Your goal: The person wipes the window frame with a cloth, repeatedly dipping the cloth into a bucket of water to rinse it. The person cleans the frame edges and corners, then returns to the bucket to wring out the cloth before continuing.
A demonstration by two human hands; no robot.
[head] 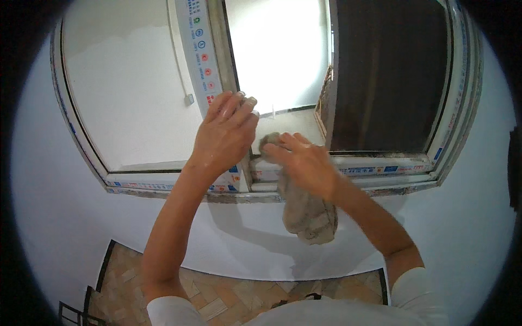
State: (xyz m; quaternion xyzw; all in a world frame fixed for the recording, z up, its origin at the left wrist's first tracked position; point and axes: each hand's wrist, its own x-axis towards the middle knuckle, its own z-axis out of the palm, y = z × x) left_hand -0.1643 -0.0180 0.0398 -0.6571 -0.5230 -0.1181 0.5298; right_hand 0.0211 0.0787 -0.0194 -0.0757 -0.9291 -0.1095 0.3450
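Observation:
My right hand [312, 167] grips a damp-looking grey-brown rag [308, 220]. One bunched end shows at my fingertips over the window's bottom frame [359, 171], and the rest hangs down in front of the wall below. My left hand [224, 136] is higher and to the left, its fingers curled over the upright stile [223, 53] of a sliding window sash. That stile carries a printed protective film [200, 45]. Between the left sash and the dark right panel [387, 77], the window stands open. My fingers hide part of the stile and the rag.
White wall [244, 248] runs below the window, above a herringbone-patterned floor [216, 297] with dark skirting [107, 261]. A dark metal frame [73, 313] is at the lower left. Beyond the opening, a brown lattice-like object [323, 106] leans near the right panel. A dark object [514, 169] sits at the right edge.

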